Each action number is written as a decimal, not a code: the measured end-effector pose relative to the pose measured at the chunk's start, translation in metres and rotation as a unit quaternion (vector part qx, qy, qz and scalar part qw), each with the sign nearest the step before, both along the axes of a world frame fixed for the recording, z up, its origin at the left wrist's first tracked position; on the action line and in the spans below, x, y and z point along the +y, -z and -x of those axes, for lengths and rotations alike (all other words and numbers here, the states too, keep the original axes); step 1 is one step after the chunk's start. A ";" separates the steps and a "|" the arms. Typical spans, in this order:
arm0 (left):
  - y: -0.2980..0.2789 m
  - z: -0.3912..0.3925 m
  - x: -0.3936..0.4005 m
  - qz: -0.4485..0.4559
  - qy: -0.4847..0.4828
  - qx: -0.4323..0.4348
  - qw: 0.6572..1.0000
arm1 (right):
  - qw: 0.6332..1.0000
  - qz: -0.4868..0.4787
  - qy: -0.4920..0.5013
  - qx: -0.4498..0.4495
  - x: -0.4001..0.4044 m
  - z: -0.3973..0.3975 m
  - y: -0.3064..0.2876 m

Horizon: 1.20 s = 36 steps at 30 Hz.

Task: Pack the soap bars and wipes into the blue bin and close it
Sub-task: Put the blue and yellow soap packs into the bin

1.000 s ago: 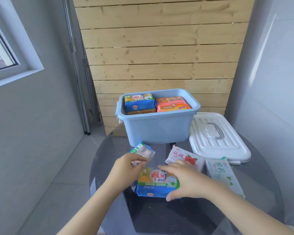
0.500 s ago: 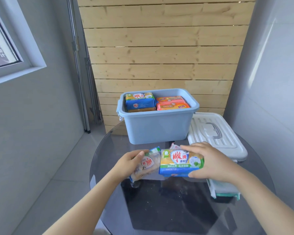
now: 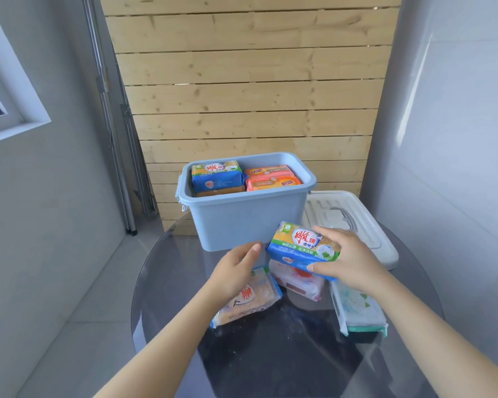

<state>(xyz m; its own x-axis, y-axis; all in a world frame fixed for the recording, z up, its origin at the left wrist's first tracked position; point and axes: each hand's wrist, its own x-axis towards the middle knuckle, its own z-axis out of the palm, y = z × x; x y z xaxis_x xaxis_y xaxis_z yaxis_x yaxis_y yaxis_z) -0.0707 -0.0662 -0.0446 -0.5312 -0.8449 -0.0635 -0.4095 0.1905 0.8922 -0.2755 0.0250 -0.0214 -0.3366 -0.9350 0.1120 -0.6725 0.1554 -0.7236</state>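
Observation:
The open blue bin (image 3: 242, 225) stands at the table's far side with several soap packs (image 3: 216, 176) inside. My right hand (image 3: 354, 259) grips a blue and yellow soap pack (image 3: 299, 245), lifted just in front of the bin's right corner. Lower and to the left, my left hand (image 3: 236, 271) lies over a clear-wrapped soap pack (image 3: 247, 303) and holds it tilted, fingers stretched out towards the bin. Beneath my right hand a pink wipes pack (image 3: 296, 280) lies on the table, and a green and white wipes pack (image 3: 360, 308) sits under my right wrist.
The bin's white lid (image 3: 354, 222) lies flat to the right of the bin, handle up. Everything rests on a round dark glass table (image 3: 270, 354). A wooden slat wall stands behind the bin, and grey walls close in on both sides.
My right hand has raised the blue and yellow soap pack up and right, towards the bin. My left hand has slid forward over the clear-wrapped pack, which now sits lower.

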 end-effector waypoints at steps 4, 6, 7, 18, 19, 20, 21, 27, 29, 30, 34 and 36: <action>0.001 0.019 -0.003 0.007 -0.004 -0.006 1.000 | 0.999 -0.025 -0.010 -0.027 -0.010 -0.007 0.009; -0.001 0.026 -0.005 0.003 -0.002 -0.004 1.000 | 0.999 -0.025 -0.009 -0.025 -0.012 -0.006 0.012; -0.003 0.029 -0.006 0.000 -0.004 -0.001 1.000 | 0.999 -0.027 -0.015 -0.026 -0.012 -0.006 0.011; -0.018 -0.036 0.000 -0.033 -0.141 -0.041 0.989 | 0.973 -0.082 -0.205 -0.069 -0.021 -0.037 0.008; -0.017 -0.045 0.002 -0.040 -0.142 -0.045 0.988 | 0.969 -0.087 -0.219 -0.067 -0.023 -0.043 0.010; -0.016 -0.055 0.004 -0.044 -0.143 -0.051 0.987 | 0.966 -0.091 -0.233 -0.070 -0.024 -0.050 0.013; -0.014 -0.062 0.005 -0.046 -0.144 -0.058 0.987 | 0.964 -0.093 -0.242 -0.067 -0.025 -0.056 0.016; -0.009 -0.078 0.009 -0.030 -0.155 -0.117 0.980 | 0.986 -0.038 -0.165 0.001 -0.020 -0.071 0.025; -0.008 -0.078 0.010 -0.084 -0.147 -0.120 0.978 | 0.995 -0.042 -0.090 -0.008 -0.015 -0.068 0.025; -0.008 -0.077 0.011 -0.115 -0.144 -0.119 0.976 | 0.996 -0.056 -0.065 -0.029 -0.013 -0.066 0.026; -0.004 -0.075 0.010 -0.188 -0.150 -0.087 0.967 | 0.978 -0.152 -0.100 -0.098 -0.011 -0.067 0.031; -0.002 -0.072 0.013 -0.203 -0.163 -0.057 0.964 | 0.970 -0.157 -0.111 -0.148 -0.014 -0.069 0.032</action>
<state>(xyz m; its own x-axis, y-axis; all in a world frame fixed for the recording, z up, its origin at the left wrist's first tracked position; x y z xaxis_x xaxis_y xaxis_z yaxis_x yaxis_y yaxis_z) 0.0014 -0.0533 -0.0428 -0.2109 -0.8589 -0.4667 -0.4890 -0.3207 0.8112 -0.2070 0.0107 -0.0530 -0.0968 -0.9604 -0.2613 -0.4843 0.2748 -0.8306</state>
